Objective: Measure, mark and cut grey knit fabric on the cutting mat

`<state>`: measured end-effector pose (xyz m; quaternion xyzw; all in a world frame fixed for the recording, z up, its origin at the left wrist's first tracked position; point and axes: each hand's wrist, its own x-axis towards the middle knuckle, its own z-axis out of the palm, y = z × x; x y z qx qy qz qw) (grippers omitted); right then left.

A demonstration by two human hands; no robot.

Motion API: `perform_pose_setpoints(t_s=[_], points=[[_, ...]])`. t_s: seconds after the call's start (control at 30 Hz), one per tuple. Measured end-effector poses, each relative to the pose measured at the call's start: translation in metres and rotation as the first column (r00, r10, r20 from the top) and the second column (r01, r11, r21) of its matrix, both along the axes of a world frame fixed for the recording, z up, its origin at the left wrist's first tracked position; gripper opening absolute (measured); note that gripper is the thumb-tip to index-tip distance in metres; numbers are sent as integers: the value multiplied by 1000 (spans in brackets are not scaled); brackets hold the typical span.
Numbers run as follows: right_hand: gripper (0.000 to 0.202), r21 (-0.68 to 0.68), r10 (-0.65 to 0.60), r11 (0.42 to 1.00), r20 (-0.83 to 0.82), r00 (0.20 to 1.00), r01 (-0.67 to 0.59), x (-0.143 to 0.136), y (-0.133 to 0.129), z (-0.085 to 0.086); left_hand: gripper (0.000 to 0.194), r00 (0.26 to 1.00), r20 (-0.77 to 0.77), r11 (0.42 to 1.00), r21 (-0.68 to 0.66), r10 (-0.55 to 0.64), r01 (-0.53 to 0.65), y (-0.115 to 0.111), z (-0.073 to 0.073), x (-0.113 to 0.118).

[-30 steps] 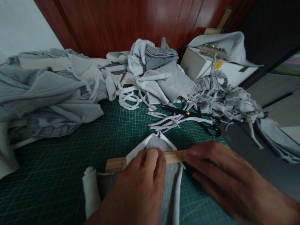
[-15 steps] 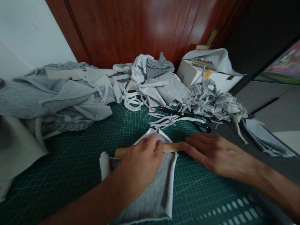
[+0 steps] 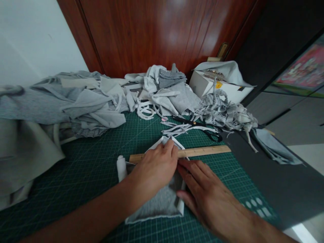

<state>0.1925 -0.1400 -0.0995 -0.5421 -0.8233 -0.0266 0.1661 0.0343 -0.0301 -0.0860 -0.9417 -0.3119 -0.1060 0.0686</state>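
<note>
A wooden ruler (image 3: 205, 151) lies across the upper part of a grey fabric piece (image 3: 158, 204) with pale rolled edges. My left hand (image 3: 158, 162) is closed over the ruler's left half, its fingers curled down on it and the fabric. Just below the ruler, my right hand (image 3: 202, 189) rests on the fabric's right edge, fingers stretched out and thumb apart. The fabric under both hands is hidden. Its left edge ends in a rolled white end (image 3: 121, 167).
The green cutting mat (image 3: 222, 168) lies beneath. Black scissors (image 3: 212, 135) and thin fabric strips (image 3: 177, 129) sit beyond the ruler. Grey cloth (image 3: 93, 104) is heaped at the left, tangled strips (image 3: 222, 111) and a white box (image 3: 215, 86) at the back right.
My right hand has come off the ruler's right part and moved left and down onto the fabric edge, uncovering the ruler. My left hand still presses the ruler. The view has shifted slightly.
</note>
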Motion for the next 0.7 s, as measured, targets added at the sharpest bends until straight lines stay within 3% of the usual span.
perform_pose_setpoints(t_s=[0.13, 0.5, 0.7], points=[[51, -26, -113, 993, 59, 992, 114, -10, -1, -2, 25, 997, -77, 1000, 9, 27, -27, -1, -1, 1], [60, -125, -198, 971, 42, 979, 202, -20, -4, 7, 18, 998, -41, 999, -25, 40, -41, 0, -1, 2], [64, -67, -292, 953, 66, 954, 296, -19, -5, 0, 17, 998, -19, 998, 11, 58, -58, -1, -2, 2]])
